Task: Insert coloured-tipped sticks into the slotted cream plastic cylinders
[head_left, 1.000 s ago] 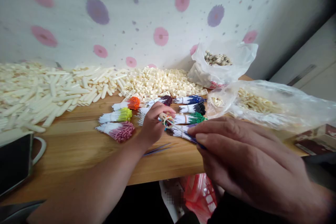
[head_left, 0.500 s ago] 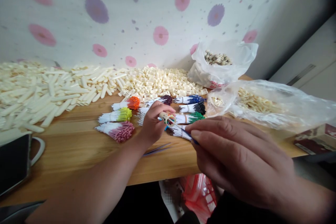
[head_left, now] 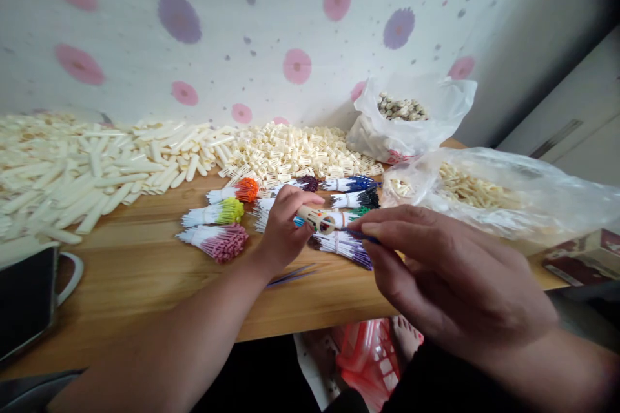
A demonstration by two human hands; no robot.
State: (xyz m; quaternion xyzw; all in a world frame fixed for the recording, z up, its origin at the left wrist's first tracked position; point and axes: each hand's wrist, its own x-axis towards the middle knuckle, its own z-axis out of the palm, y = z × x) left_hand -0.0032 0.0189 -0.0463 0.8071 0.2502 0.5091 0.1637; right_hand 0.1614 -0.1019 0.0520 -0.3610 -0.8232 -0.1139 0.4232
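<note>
My left hand (head_left: pixel 285 226) is closed around a cream slotted pen barrel (head_left: pixel 310 214) whose open end points right. Bits of several colours show inside that opening. Pinched in the fingers of my right hand (head_left: pixel 445 264) is a thin pen refill (head_left: pixel 361 233), white at one end and dark blue or purple at the other. Its white tip is at the mouth of the barrel; how deep it goes I cannot tell. Behind and beneath the hands lie bundles of refills, among them purple (head_left: pixel 356 251), black (head_left: pixel 358 198), pink (head_left: pixel 217 242) and yellow-green ones (head_left: pixel 213 211).
Cream tubes (head_left: pixel 121 161) and short slotted parts (head_left: pixel 290 148) are heaped along the back. Plastic bags of small parts (head_left: pixel 411 116) stand at right, near a box (head_left: pixel 586 255). A dark-screened device (head_left: pixel 26 303) and a white handle (head_left: pixel 72 277) are at left. Loose refills (head_left: pixel 293 275) lie near the front edge.
The barrel has shifted right and turned more sideways in my left hand. My right hand has moved slightly right with the refill, which now lies flatter. More of the purple bundle shows.
</note>
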